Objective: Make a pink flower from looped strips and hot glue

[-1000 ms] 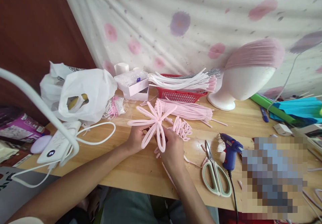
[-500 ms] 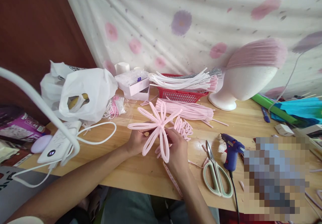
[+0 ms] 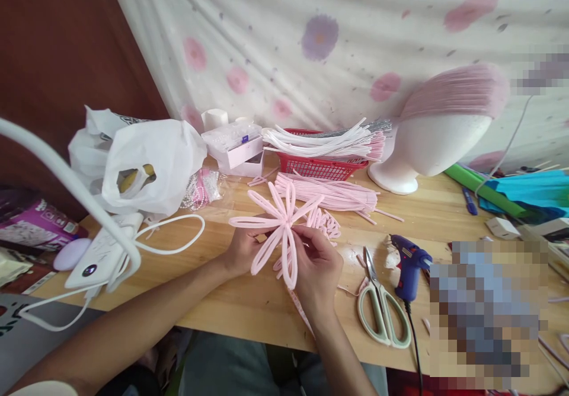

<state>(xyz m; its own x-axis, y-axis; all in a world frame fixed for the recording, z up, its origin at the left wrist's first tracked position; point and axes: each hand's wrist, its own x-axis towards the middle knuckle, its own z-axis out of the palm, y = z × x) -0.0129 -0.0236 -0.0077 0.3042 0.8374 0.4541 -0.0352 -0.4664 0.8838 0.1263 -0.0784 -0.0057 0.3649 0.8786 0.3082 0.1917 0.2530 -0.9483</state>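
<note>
A pink pipe-cleaner flower (image 3: 284, 225) with several long looped petals faces up between my hands, above the front of the table. My left hand (image 3: 244, 251) is closed behind its left petals, gripping it from below; those fingertips are partly hidden. At the flower's right side, my right hand (image 3: 317, 265) has thumb and fingers pinched at the petals near the centre. Just beyond it lie curled pink pipe cleaners (image 3: 326, 225), and a bundle of straight pink pipe cleaners (image 3: 329, 193) rests behind them. A pink tape measure (image 3: 300, 308) hangs by my right wrist.
Scissors (image 3: 383, 310) and a blue glue gun (image 3: 409, 262) lie to the right. Behind stand a red basket (image 3: 317, 166) of pipe cleaners and a white foam head (image 3: 440, 144). White bags (image 3: 151, 153) and a cabled power strip (image 3: 104, 248) occupy the left.
My right hand has turned and shifted slightly right, its fingers now pinching nearer the flower's centre. The flower has moved a little to the right. My left hand stays almost still.
</note>
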